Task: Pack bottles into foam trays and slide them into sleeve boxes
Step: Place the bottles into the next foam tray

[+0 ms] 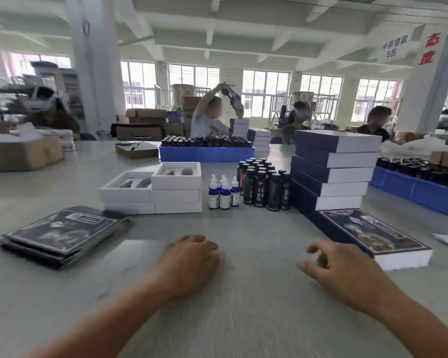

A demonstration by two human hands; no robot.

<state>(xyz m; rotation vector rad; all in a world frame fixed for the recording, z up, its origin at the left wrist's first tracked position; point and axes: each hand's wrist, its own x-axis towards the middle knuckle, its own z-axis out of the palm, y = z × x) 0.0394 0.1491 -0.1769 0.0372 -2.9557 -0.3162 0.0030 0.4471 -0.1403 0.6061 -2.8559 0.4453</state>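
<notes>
Hands (pixel 189 264) (pixel 344 270) empty, fingers loosely curled over the desk (pixel 243 319), we should lift one foam tray (pixel 176 174) squarely before adding bottles (pixel 264 184).

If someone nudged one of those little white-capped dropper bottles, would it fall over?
Probably: each dropper bottle is tall and narrow with a small base. Standing close together, one could topple its neighbours. Being round, it may roll afterwards.

Left hand (pixel 192 262) and right hand (pixel 339 270) loosely curled

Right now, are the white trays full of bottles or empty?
Empty. The top foam trays show only bare dark slots; the bottles stand beside them on the table.
</notes>
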